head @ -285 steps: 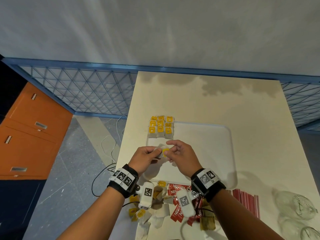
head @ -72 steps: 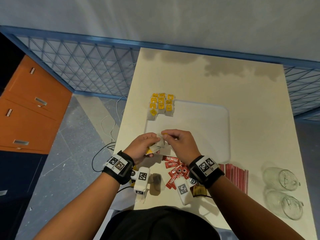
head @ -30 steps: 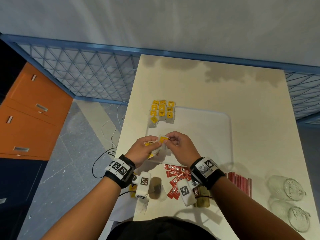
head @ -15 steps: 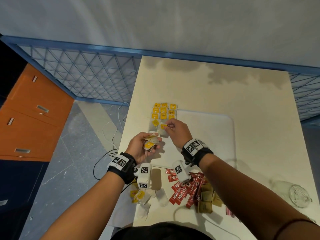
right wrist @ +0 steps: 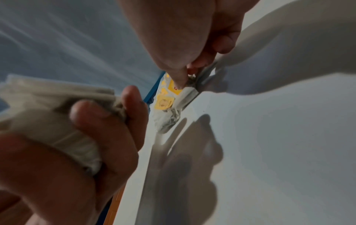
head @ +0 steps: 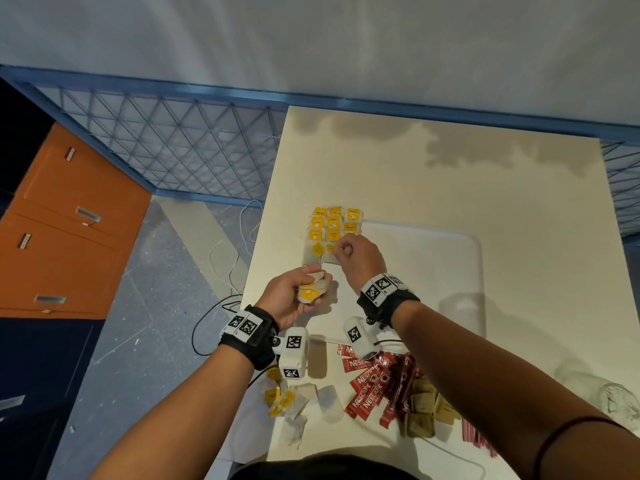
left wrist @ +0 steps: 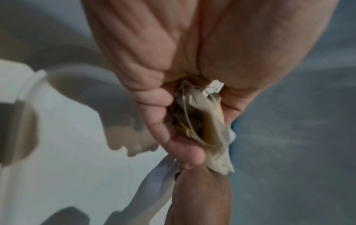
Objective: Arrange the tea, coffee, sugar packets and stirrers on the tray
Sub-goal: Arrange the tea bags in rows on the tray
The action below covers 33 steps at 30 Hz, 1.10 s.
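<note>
A white tray (head: 433, 278) lies on the cream table. Rows of yellow-tagged tea bags (head: 333, 223) cover its far left corner. My right hand (head: 341, 250) reaches to the near end of those rows and pinches the yellow tag of one tea bag (head: 331, 249), which lies on the tray. The right wrist view shows the fingertips (right wrist: 180, 83) pressed on that tag. My left hand (head: 310, 291) hovers just off the tray's left edge and grips a small bunch of tea bags (left wrist: 210, 124).
Along the table's near edge lie loose tea bags (head: 287, 400), red Nescafe coffee sticks (head: 372, 391), brown sugar packets (head: 424, 408) and red stirrers (head: 479, 439). A clear glass (head: 609, 396) stands at the near right. The table's left edge drops to a floor with cables.
My right hand left the left hand and carried one tea bag forward to the rows on the tray. The left hand stayed put with its bunch.
</note>
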Motion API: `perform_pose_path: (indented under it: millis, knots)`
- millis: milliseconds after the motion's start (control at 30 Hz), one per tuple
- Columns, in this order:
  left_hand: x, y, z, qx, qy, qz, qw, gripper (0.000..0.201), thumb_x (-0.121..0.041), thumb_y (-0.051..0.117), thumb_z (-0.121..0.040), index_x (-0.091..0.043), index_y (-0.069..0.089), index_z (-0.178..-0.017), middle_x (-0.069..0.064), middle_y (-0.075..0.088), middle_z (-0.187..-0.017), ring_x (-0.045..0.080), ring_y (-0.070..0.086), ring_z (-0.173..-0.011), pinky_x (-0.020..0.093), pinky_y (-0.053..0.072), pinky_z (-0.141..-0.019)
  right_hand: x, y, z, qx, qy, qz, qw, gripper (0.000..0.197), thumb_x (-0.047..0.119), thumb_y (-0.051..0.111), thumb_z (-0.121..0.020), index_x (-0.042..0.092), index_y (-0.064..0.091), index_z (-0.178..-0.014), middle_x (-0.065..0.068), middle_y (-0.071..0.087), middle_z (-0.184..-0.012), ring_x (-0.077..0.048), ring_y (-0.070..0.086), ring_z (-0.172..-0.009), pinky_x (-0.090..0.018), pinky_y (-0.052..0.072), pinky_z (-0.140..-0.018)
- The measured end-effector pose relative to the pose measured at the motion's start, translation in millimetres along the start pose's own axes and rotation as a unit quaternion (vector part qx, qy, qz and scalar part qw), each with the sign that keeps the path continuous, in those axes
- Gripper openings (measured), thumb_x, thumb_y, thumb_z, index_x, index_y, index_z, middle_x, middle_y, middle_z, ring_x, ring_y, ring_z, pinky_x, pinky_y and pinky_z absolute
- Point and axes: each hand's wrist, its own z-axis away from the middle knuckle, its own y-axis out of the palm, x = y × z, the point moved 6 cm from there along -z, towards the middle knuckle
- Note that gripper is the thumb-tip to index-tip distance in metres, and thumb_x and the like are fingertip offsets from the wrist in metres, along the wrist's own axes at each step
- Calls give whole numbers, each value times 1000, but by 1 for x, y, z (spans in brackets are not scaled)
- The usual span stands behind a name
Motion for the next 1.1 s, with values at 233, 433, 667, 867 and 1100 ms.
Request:
perform_pose_path:
  millis: [233, 433, 667, 867, 1100]
  knots:
    - [3, 0, 1, 39, 27, -72, 996, 29, 5, 48, -99, 2, 57, -127, 19, 71, -112, 20, 73, -80, 23, 53, -51, 1, -3, 0, 4, 13, 3, 1000, 14, 34, 65, -95, 27, 63, -107, 8, 60, -92, -23, 65, -92, -40, 55, -81]
    - [0, 3, 9, 42, 32, -93, 994, 30, -1, 49, -100, 5, 57, -129, 17, 72, -109, 15, 70, -68, 20, 48, -46, 12, -8, 23, 15, -57, -61, 996, 19, 41, 65, -91, 40, 59, -109, 14, 57, -82, -13, 61, -80, -41, 56, -79]
    - [7, -5, 18, 8, 12, -106, 994, 38, -34, 51, -102, -6, 77, -104, 17, 66, -84, 22, 53, -60, 21, 43, -42, 18, -10, 69, 68, -139, -121, 980, 16, 19, 64, -96, 28, 76, -101, 13, 60, -94, 1, 61, -85, -21, 48, -80]
    - [15, -6, 27, -21, 3, -129, 991, 54, -51, 50, -100, -2, 73, -98, 19, 60, -76, 25, 53, -57, 24, 41, -42, 15, -6, 94, 108, -179, -54, 976, 23, 29, 61, -101, 26, 75, -120, 10, 48, -95, 2, 51, -82, -14, 36, -74]
    - [22, 2, 39, -13, 7, -176, 984, 43, -41, 48, -104, -3, 67, -100, 16, 59, -69, 23, 52, -51, 22, 32, -39, 6, -7, 111, 162, -174, -24, 971, 32, 33, 56, -103, 28, 67, -133, 11, 45, -104, -4, 50, -90, -24, 42, -83]
